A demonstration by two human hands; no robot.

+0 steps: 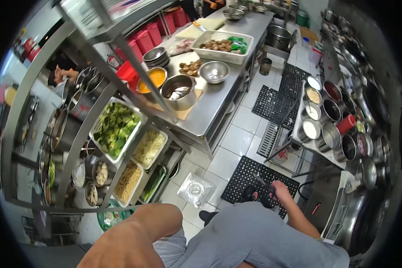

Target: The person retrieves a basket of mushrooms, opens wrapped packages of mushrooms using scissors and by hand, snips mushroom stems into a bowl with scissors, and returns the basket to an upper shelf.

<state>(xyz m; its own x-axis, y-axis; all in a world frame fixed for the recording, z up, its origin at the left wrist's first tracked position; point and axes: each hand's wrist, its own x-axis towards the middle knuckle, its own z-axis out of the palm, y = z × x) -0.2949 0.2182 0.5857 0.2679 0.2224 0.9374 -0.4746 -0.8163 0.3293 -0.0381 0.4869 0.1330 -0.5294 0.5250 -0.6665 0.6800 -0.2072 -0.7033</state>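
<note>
At the lower right, my right hand (279, 191) is closed around a slim, dark object (271, 190), too small to make out clearly. A thin, blade-like part seems to stretch from it toward the upper left, over the black perforated mat (236, 178). A dark shoe (251, 194) shows just left of this hand. Bare skin of a bent limb fills the lower left beside my grey clothing (250, 232). My left hand is out of sight. A clear plastic package (196, 190) lies on the tiles.
Left, shelving holds trays of broccoli (116, 127), shredded vegetables (150, 148) and noodles (128, 182). A steel counter (214, 105) bears pots, bowls and a potato basket (250, 47). Right, a low table has several sauce pots (329, 136). People are partly visible in the background.
</note>
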